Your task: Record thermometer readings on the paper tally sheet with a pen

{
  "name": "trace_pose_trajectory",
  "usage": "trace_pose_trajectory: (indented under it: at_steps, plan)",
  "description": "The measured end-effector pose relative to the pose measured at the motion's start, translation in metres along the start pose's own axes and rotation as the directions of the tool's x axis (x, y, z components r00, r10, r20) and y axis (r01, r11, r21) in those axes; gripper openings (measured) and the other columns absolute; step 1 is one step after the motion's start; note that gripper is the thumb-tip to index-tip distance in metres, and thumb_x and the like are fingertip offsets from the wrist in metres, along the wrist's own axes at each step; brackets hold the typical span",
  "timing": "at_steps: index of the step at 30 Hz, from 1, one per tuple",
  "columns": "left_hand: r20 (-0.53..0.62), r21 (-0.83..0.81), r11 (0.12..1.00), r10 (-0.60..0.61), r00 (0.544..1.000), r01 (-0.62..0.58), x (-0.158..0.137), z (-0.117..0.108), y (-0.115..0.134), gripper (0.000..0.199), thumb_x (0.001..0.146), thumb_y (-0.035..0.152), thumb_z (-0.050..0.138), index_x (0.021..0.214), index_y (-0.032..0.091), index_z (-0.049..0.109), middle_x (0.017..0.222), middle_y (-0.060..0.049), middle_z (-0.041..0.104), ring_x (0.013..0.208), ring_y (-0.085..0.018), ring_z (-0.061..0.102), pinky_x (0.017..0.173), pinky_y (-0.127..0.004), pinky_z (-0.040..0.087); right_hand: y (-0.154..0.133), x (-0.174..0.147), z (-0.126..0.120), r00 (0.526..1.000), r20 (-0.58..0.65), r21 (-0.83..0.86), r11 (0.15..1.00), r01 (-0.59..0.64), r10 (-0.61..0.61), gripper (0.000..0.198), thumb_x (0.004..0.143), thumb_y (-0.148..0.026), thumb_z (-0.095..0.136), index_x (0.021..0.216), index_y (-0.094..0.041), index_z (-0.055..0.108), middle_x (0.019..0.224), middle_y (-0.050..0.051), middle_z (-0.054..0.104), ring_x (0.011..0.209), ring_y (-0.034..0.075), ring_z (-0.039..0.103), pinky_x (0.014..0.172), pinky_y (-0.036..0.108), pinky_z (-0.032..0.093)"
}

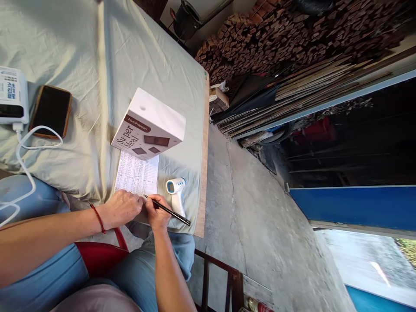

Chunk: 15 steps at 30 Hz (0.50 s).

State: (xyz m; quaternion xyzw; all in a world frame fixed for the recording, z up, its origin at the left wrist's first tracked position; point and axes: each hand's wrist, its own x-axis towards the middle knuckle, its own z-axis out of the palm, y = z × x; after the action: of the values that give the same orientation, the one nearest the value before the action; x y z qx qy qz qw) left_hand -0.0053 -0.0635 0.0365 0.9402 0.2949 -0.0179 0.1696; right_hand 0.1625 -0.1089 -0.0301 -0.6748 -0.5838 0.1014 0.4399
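Observation:
A sheet of paper (136,173) covered in rows of small writing lies at the near edge of the cloth-covered table. My left hand (125,209), with a red cord bracelet at the wrist, rests on the sheet's lower edge with its fingers curled and closed. In my right hand (158,212) is a black pen (175,215), pinched with its tip at the paper beside my left fingers. A white and brown "Su-per Meal" box (147,125) stands over the sheet's far end. Right of the paper lies a white infrared thermometer (177,195), close to the pen.
A phone (51,110) and a white power bank (13,95) with a white cable (24,162) are on the left of the table (156,56). The table's wooden edge (205,151) borders a concrete floor. Stacked firewood (266,47) and a dark wooden chair (224,273) are around.

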Motion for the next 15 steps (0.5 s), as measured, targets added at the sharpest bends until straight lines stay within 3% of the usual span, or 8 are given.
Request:
trace_pose_trajectory:
  at_steps: [9,15]
  plan:
    - [-0.051,-0.030,0.999,-0.013,0.999,0.011,-0.0005,0.0066,-0.0015,0.014,0.092,0.006,0.052,0.099,0.011,0.063,0.081,-0.011,0.070,0.076,-0.022,0.072,0.065,-0.030,0.052,0.0002,-0.0009,0.0008,1.000,-0.016,0.008,1.000,-0.020,0.020,0.018,0.078,-0.031,0.056,0.067,-0.020,0.064,0.057,-0.002,0.064,0.051,0.012,0.057,0.053,0.024,0.048]
    - [0.026,-0.009,1.000,0.000,1.000,0.000,-0.0002,-0.0018,-0.0003,0.021,0.093,0.003,0.047,0.103,0.008,0.065,0.087,-0.014,0.073,0.081,-0.026,0.073,0.064,-0.033,0.054,0.0029,-0.0023,0.0022,0.997,-0.074,0.024,1.000,-0.012,0.014,0.019,0.080,-0.032,0.057,0.069,-0.019,0.065,0.058,-0.002,0.064,0.051,0.012,0.057,0.053,0.024,0.048]
